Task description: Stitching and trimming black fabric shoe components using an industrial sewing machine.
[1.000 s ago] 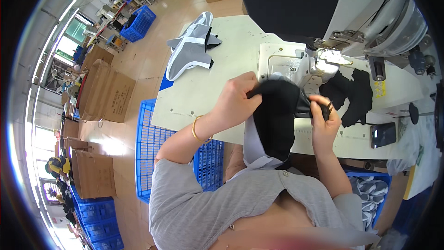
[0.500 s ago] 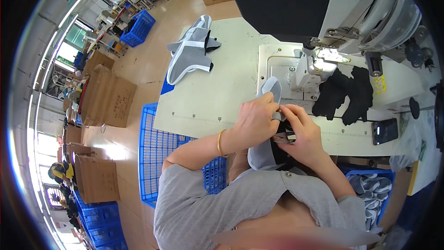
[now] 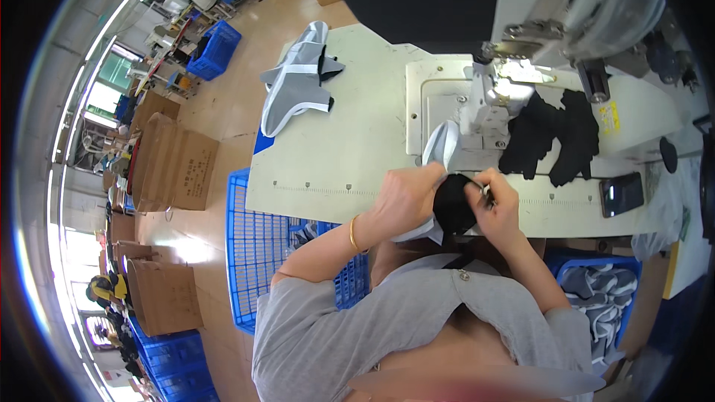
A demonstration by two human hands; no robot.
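Observation:
Close to the table's front edge, my left hand (image 3: 406,199) pinches a grey fabric shoe upper (image 3: 442,146) with white trim; its looped end stands up above my fingers. The upper's black part (image 3: 453,206) spreads between my two hands. My right hand (image 3: 500,212) is closed at the right edge of that black part. Small metal thread snips (image 3: 487,197) show in the right fingers, partly hidden. Just beyond my hands is the sewing machine's needle area (image 3: 484,100), lit by a lamp. More grey uppers (image 3: 296,89) lie stacked at the table's far left.
Black fabric pieces (image 3: 532,138) lie right of the needle area, with a phone (image 3: 622,195) near the right edge. A blue basket (image 3: 240,253) stands at my left. Another blue bin (image 3: 629,290) of grey pieces is at lower right. Cardboard boxes (image 3: 175,167) stand on the floor.
My right hand has moved slightly right and away from my left, turning with the snips. The black part is now spread open between my hands. The view has shifted a little.

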